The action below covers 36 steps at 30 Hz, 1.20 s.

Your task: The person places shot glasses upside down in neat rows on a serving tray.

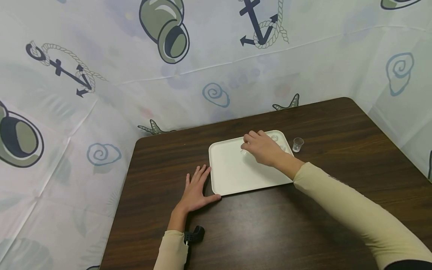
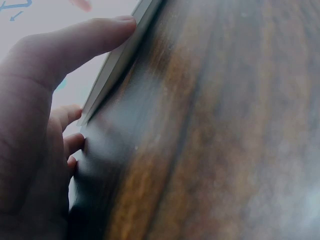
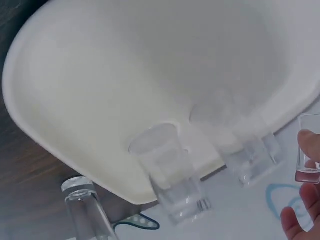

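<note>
My right hand [image 1: 261, 148] pinches a small clear shot glass [image 3: 306, 175] over the white tray [image 1: 229, 168], at the right edge of the right wrist view. Two more clear shot glasses, one [image 3: 172, 170] and another [image 3: 245, 145], stand on the tray near its far right corner. Beyond the tray's right side, a further shot glass [image 1: 297, 145] is on the table. My left hand [image 1: 194, 195] lies with spread fingers at the tray's near left corner; its thumb [image 2: 95, 37] touches the front rim and a fingertip meets the left rim.
Under everything is a dark wood-grain table [image 1: 256, 225] with rounded far corners. A pale curtain [image 1: 246, 75] printed with anchors and shells hangs behind it and along the sides. A black strap mount [image 1: 195, 235] sits at the left wrist.
</note>
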Available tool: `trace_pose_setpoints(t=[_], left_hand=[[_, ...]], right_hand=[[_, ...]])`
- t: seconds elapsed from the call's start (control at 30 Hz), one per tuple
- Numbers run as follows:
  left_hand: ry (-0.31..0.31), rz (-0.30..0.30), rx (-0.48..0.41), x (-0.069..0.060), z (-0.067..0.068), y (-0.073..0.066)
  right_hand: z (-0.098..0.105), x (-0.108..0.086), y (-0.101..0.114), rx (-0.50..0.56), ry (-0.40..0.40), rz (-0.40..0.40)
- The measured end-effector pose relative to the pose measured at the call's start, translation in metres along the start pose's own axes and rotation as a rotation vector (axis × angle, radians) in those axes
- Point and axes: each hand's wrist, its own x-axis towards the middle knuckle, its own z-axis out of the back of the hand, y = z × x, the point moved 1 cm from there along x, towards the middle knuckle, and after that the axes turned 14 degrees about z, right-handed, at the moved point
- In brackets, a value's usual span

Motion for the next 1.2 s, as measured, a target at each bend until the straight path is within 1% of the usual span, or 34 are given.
trace_pose_setpoints(t=[0.13,0.33,0.53,0.63,0.83,1.2], left_hand=[[0.002,0.007,0.001,0.0,0.001,-0.001],[0.008,0.018,0.011,0.0,0.001,0.0],[0.014,0.024,0.014,0.0,0.001,0.0],[0.016,0.026,0.012,0.0,0.001,0.001],[0.015,0.027,0.006,0.0,0.0,0.001],[0.024,0.028,0.005,-0.001,0.002,-0.001]], right_hand=[[-0.011,0.005,0.005,-0.081,0.036,0.038],[-0.022,0.008,0.011,-0.158,0.071,0.103],[-0.027,0.012,0.015,-0.234,0.158,0.15],[-0.027,0.013,0.016,-0.269,0.18,0.176],[-0.026,0.016,0.018,-0.301,0.198,0.195],[-0.029,0.017,0.021,-0.279,0.18,0.198]])
